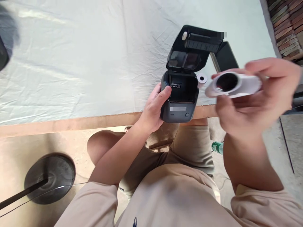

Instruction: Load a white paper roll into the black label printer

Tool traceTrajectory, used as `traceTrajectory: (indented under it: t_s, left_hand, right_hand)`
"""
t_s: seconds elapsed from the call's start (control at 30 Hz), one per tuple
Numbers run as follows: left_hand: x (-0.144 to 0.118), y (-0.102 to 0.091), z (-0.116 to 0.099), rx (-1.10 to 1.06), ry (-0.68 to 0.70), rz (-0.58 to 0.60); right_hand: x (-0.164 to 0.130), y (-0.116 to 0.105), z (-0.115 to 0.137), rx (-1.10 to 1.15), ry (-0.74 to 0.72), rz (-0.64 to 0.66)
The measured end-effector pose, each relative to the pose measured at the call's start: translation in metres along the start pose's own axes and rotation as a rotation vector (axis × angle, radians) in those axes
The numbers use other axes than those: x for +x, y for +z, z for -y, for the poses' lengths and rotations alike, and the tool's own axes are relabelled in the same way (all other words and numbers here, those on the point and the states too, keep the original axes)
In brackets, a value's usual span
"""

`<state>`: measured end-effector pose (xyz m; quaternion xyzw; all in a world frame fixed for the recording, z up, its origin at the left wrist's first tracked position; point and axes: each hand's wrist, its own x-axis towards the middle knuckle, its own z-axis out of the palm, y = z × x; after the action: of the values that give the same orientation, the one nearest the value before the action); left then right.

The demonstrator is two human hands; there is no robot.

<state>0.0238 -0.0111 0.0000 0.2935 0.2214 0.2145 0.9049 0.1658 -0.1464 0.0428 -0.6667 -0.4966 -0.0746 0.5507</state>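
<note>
A dark grey label printer (181,110) is at the table's near edge, its lid (187,61) raised and its paper bay bare inside. My left hand (155,108) grips the printer's left side, the thumb resting over the rim of the bay. To the right of it, my right hand (258,97) holds a white paper roll (248,84) with a dark hollow core, clear of the printer. The roll's core faces my head, and its outline is a little blurred. Behind, between the printer and my right hand, a smaller white roll (202,80) stands on the table.
A flat dark object with a pale edge (224,56) lies behind the printer. White cloth (94,63) covers the table, with a wooden edge (113,120) in front. On the floor are a round black stand base (50,178) and a green bottle (217,147). Bricks (287,26) are stacked at upper right.
</note>
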Motion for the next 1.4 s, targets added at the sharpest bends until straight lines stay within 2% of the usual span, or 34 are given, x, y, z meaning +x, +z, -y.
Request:
traceTrajectory:
  t_s: [0.07, 0.13, 0.27, 0.37, 0.47, 0.53, 0.67, 0.73, 0.77, 0.87, 0.9, 1.0, 1.1, 1.17, 1.3, 1.4]
  left_hand:
    - [0.0, 0.001, 0.001, 0.002, 0.031, 0.014]
    - [-0.001, 0.001, 0.001, 0.006, 0.054, 0.019]
    - [-0.002, 0.002, 0.0, 0.043, 0.035, 0.031]
    - [-0.001, 0.0, 0.001, 0.029, 0.042, 0.039]
    - [0.003, -0.003, 0.001, -0.024, 0.038, 0.054]
    - [0.005, -0.005, 0.0, -0.055, 0.019, 0.071]
    - [0.004, -0.006, -0.004, -0.018, 0.017, 0.073]
    - [0.002, -0.007, -0.005, 0.039, 0.019, 0.068]
    - [0.002, -0.007, -0.005, 0.071, 0.015, 0.07]
    - [0.002, -0.01, -0.003, 0.172, 0.008, 0.08]
    - [0.002, -0.011, -0.002, 0.195, 0.017, 0.073]
    - [0.004, -0.014, 0.0, 0.243, 0.04, 0.042]
    - [0.006, -0.016, 0.002, 0.256, 0.061, 0.021]
    - [0.007, -0.017, 0.003, 0.252, 0.075, 0.025]
    - [0.004, -0.017, 0.002, 0.253, 0.065, 0.087]
    - [0.0, -0.015, -0.001, 0.227, 0.048, 0.135]
  right_hand:
    - [0.009, 0.007, 0.008, -0.118, -0.016, 0.206]
    - [0.016, 0.011, 0.007, -0.302, -0.024, 0.347]
    - [0.025, 0.016, -0.008, -0.542, -0.152, 0.436]
    - [0.029, 0.018, -0.015, -0.508, -0.322, 0.445]
    - [0.027, 0.022, -0.011, -0.457, -0.478, 0.322]
    - [0.021, 0.025, -0.006, -0.405, -0.518, 0.296]
    - [0.005, 0.025, -0.004, -0.291, -0.474, 0.364]
    - [0.002, 0.023, -0.01, -0.239, -0.44, 0.329]
    - [0.002, 0.022, -0.014, -0.207, -0.404, 0.27]
    - [0.01, 0.024, -0.03, -0.059, -0.188, 0.083]
    - [0.014, 0.026, -0.034, 0.01, -0.101, 0.067]
    - [0.027, 0.033, -0.039, 0.226, 0.13, 0.147]
    - [0.028, 0.036, -0.036, 0.405, 0.271, 0.096]
    - [0.02, 0.037, -0.032, 0.459, 0.295, 0.065]
    - [-0.007, 0.034, -0.022, 0.393, 0.23, 0.129]
    - [-0.024, 0.031, -0.011, 0.363, 0.268, 0.082]
